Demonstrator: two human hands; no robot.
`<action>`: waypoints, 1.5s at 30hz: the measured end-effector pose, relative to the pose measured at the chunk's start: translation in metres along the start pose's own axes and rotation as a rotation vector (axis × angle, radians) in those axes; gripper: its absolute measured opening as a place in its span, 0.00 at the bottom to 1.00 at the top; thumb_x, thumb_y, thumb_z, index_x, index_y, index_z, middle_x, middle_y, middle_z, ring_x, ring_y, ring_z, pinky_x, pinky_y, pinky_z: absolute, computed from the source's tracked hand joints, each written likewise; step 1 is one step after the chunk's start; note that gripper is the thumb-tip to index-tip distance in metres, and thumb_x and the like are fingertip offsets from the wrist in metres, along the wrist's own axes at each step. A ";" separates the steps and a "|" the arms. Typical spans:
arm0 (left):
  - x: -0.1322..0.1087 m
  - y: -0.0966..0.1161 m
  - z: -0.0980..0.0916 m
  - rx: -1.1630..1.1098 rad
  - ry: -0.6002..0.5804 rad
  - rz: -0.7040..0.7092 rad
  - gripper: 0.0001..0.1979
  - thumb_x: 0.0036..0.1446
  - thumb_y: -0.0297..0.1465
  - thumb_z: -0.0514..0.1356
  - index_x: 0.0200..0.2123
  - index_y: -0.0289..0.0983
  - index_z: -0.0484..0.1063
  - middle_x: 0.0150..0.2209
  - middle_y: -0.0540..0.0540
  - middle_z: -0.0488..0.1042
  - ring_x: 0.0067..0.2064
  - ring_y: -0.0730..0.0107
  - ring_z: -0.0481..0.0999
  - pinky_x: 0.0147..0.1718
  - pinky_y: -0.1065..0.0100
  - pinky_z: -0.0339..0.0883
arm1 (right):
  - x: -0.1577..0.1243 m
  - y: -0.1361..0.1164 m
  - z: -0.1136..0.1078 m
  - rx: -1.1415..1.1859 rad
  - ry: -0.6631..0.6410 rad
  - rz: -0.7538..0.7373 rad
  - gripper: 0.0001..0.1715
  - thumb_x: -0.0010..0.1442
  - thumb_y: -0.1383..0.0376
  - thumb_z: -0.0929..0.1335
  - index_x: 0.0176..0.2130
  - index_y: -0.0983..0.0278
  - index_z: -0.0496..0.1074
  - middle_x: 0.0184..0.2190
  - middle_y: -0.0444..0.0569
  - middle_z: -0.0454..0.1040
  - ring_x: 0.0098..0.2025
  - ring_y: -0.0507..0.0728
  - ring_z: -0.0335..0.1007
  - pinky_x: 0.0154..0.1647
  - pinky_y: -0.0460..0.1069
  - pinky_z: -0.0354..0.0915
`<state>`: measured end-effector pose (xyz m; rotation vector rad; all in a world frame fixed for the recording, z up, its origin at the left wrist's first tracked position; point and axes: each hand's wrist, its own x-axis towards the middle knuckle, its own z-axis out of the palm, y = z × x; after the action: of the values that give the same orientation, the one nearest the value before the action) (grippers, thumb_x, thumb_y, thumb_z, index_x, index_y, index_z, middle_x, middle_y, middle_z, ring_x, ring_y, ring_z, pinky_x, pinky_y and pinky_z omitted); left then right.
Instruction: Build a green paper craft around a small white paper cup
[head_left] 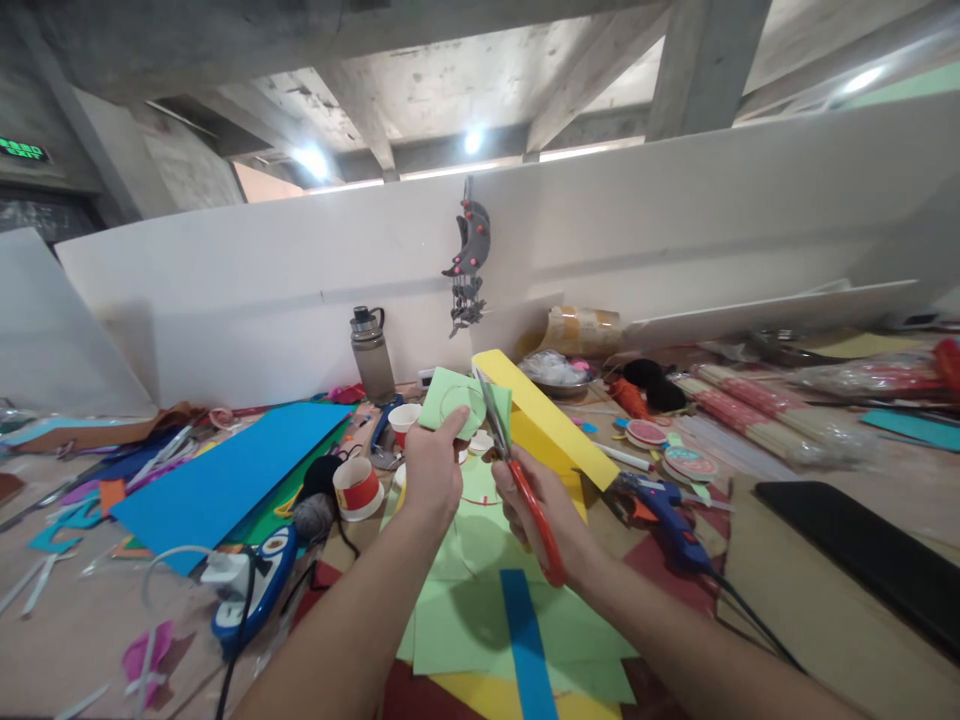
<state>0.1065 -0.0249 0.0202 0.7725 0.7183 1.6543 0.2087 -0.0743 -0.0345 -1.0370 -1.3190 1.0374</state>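
My left hand (435, 465) pinches a piece of light green paper (442, 395) that has a round outline drawn on it. In my right hand (551, 500) are red-handled scissors (536, 520), their blades up against the right side of that paper. Whether the blades are parted is hard to make out. Below both hands lie several light green sheets (457, 625), with a blue paper strip (526, 640) across them. Just behind the scissors, a folded yellow paper strip (551, 415) slants to the right.
To the left are a large blue sheet (240, 470), a red-and-white paper cup (358, 488) and a power strip (255, 590). A blue glue gun (671, 515) and a black phone-like slab (862, 560) lie on the right. A grey bottle (372, 355) stands at the back.
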 end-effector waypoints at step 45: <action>0.009 -0.007 -0.011 -0.031 -0.026 -0.041 0.17 0.39 0.30 0.69 0.36 0.36 0.74 0.36 0.46 0.78 0.32 0.73 0.76 0.26 0.75 0.63 | -0.006 0.001 0.008 0.125 -0.059 0.129 0.18 0.56 0.50 0.67 0.33 0.59 0.59 0.17 0.34 0.53 0.13 0.46 0.49 0.08 0.41 0.53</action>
<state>0.1008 -0.0156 0.0092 0.7511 0.6851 1.6118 0.2010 -0.0800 -0.0366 -1.0143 -1.2304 1.2398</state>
